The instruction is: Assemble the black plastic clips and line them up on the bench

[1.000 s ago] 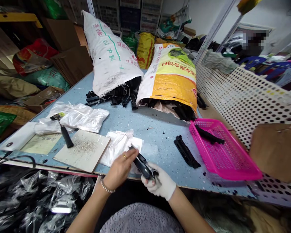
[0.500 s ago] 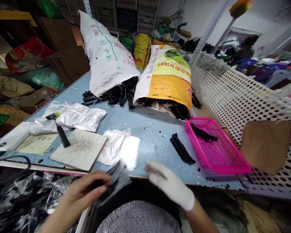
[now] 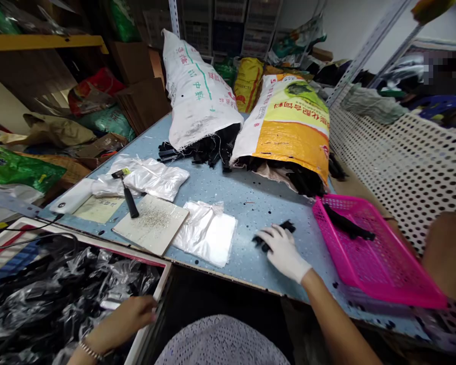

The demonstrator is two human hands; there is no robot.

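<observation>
My right hand [image 3: 283,251], in a white glove, lies on a long black plastic part [image 3: 289,225] on the blue table [image 3: 247,200]. Its fingers curl over the part, whose ends show on either side of the hand. My left hand [image 3: 131,313], bare with a bracelet at the wrist, hangs low at the left over a bin of clear-bagged black parts [image 3: 61,284]. I see nothing in it, and its fingers are turned away and blurred.
A pink basket [image 3: 380,263] holding one black part sits at the right. Two woven sacks [image 3: 201,96] [image 3: 292,121] spill black parts at the back. Clear bags [image 3: 209,233], a board with a small hammer [image 3: 127,195] and a perforated white panel [image 3: 403,157] are nearby.
My left hand has carried the bagged part down to the bin at the left and no longer shows it. My right hand has reached forward onto the black part on the table.
</observation>
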